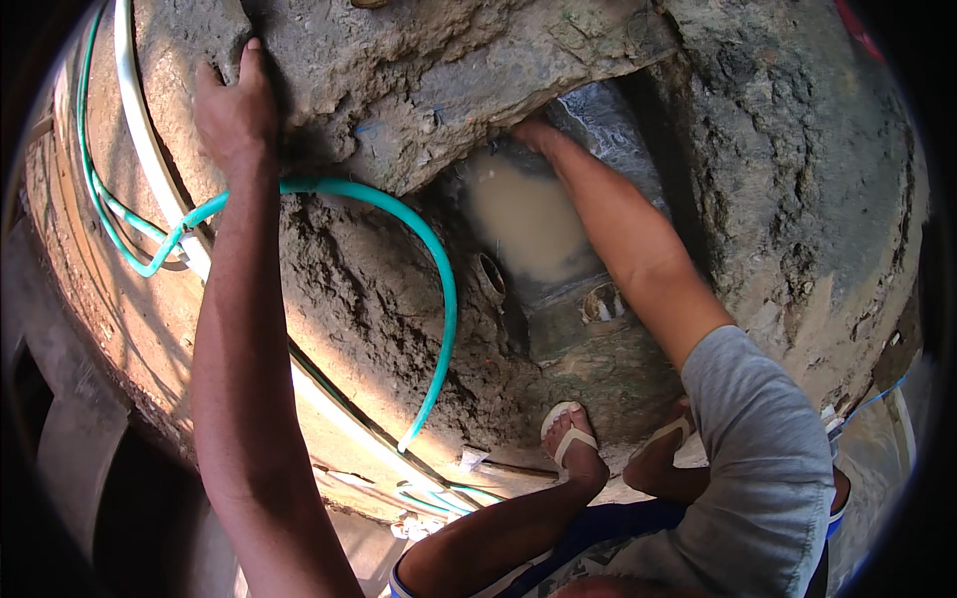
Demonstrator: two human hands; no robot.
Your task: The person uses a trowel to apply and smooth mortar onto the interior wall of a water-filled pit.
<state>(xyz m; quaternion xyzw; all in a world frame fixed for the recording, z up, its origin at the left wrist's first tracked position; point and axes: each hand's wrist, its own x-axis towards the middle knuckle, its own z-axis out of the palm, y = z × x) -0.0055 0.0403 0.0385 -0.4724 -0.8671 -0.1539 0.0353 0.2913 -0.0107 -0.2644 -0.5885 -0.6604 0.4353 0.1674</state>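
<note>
My left hand (235, 110) grips the rough grey edge of a concrete slab (429, 90) at the upper left. My right hand (528, 133) reaches down beneath that slab's overhang, its fingers hidden. Below it, murky brown water (523, 219) lies in a rough-walled pit, with a short pipe opening (491, 279) at its left side and a small pale lump (603, 302) near its lower edge. A green hose (439, 269) arches beside my left forearm.
A white pipe (145, 130) runs down the left side. My sandalled feet (573, 439) stand on wet ground below the pit. A dark, rough wall (797, 169) rises at the right. Thin hoses (434, 498) lie near the lower edge.
</note>
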